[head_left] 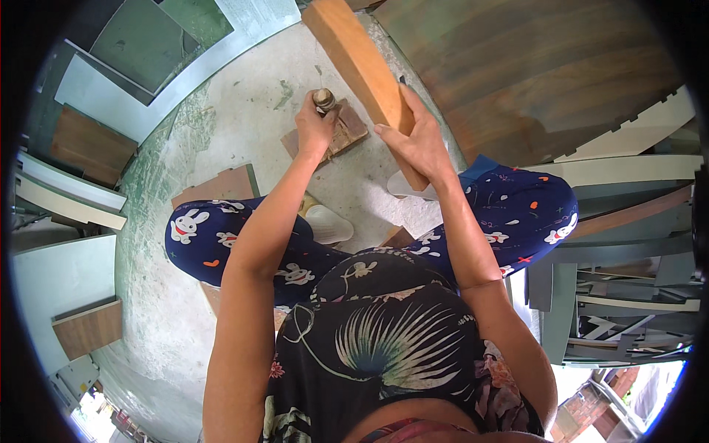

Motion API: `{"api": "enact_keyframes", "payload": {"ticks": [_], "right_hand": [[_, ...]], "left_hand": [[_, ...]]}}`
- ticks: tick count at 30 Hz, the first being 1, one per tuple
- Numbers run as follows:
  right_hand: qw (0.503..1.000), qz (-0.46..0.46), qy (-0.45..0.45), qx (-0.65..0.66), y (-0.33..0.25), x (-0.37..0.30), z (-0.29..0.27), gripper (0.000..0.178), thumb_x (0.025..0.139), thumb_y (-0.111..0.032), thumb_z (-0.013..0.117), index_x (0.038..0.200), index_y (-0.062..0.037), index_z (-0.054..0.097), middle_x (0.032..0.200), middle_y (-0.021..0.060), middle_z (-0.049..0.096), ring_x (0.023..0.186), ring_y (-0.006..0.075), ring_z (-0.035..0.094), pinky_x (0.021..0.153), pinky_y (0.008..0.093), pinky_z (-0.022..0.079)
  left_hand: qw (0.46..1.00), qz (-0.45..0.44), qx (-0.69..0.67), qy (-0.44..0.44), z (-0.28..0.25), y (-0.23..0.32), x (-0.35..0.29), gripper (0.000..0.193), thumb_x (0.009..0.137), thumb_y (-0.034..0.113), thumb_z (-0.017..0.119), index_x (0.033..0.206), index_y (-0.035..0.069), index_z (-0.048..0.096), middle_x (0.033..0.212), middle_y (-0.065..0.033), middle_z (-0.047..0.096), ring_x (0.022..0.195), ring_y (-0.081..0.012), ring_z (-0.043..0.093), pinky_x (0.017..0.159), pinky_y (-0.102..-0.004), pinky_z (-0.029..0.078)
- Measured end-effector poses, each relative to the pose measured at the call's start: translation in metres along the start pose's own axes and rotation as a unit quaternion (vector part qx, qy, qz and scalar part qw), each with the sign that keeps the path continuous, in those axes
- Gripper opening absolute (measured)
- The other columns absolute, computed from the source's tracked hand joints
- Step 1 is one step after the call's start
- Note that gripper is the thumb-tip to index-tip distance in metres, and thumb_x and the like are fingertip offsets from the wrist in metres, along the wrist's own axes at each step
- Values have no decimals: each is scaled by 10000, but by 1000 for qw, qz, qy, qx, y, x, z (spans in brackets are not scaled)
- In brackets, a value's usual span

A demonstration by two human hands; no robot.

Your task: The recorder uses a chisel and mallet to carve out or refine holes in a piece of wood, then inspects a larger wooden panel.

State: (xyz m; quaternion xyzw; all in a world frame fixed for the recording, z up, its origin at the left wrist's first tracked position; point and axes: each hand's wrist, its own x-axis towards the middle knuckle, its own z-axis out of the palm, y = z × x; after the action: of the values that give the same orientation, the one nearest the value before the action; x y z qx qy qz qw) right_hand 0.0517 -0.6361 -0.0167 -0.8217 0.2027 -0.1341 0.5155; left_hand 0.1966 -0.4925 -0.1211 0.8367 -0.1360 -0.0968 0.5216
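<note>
My left hand (314,131) is closed round an upright chisel (323,98), of which only the round, ringed butt of the handle shows; its blade is hidden below my fist. Under that hand a small brown wooden board (352,131) lies on the floor. Raised in my right hand (425,144) is a long, thick bar of light orange-brown wood (362,66), gripped near its lower end. The bar slants up and to the left, its far end above and apart from the chisel.
A large brown wood panel (532,74) fills the far right. Offcuts and strips (635,295) are stacked at the right, and pale and brown boards (88,144) lie at the left. My bent knees flank the concrete floor (244,111). A brown board piece (218,184) lies by my left knee.
</note>
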Motion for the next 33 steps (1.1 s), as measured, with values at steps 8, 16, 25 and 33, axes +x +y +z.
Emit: {"api": "enact_keyframes", "payload": {"ticks": [8, 16, 25, 33], "right_hand": [[994, 73, -81, -9, 14, -4, 15, 825, 724, -287, 746, 1409, 24, 407, 1318, 263, 541, 1219, 329, 547, 1035, 347, 402], [999, -38, -10, 37, 3, 4, 1, 837, 709, -283, 743, 1419, 5, 405, 1282, 250, 570, 1183, 323, 572, 1013, 357, 421], [992, 114, -54, -27, 25, 6, 29, 832, 720, -275, 771, 1418, 1, 413, 1348, 229, 532, 1233, 299, 532, 1051, 347, 387], [995, 52, -91, -9, 10, 4, 25, 807, 727, -283, 754, 1412, -23, 416, 1304, 247, 559, 1196, 325, 567, 1014, 370, 422]], "left_hand": [[992, 22, 121, -31, 9, -9, -7, 336, 800, 56, 705, 1106, 13, 572, 957, -201, 691, 915, -355, 674, 805, -397, 512], [998, 61, 23, 5, 5, 3, 16, 346, 790, 39, 707, 1103, 10, 563, 950, -212, 689, 922, -362, 673, 792, -414, 517], [999, 19, 45, 18, 6, -12, 29, 337, 792, 24, 699, 1095, 12, 553, 956, -214, 686, 959, -372, 660, 809, -422, 507], [997, 49, 41, -32, 6, -8, 24, 363, 793, 13, 661, 1140, 14, 554, 1000, -219, 683, 1004, -373, 646, 828, -421, 501]]}}
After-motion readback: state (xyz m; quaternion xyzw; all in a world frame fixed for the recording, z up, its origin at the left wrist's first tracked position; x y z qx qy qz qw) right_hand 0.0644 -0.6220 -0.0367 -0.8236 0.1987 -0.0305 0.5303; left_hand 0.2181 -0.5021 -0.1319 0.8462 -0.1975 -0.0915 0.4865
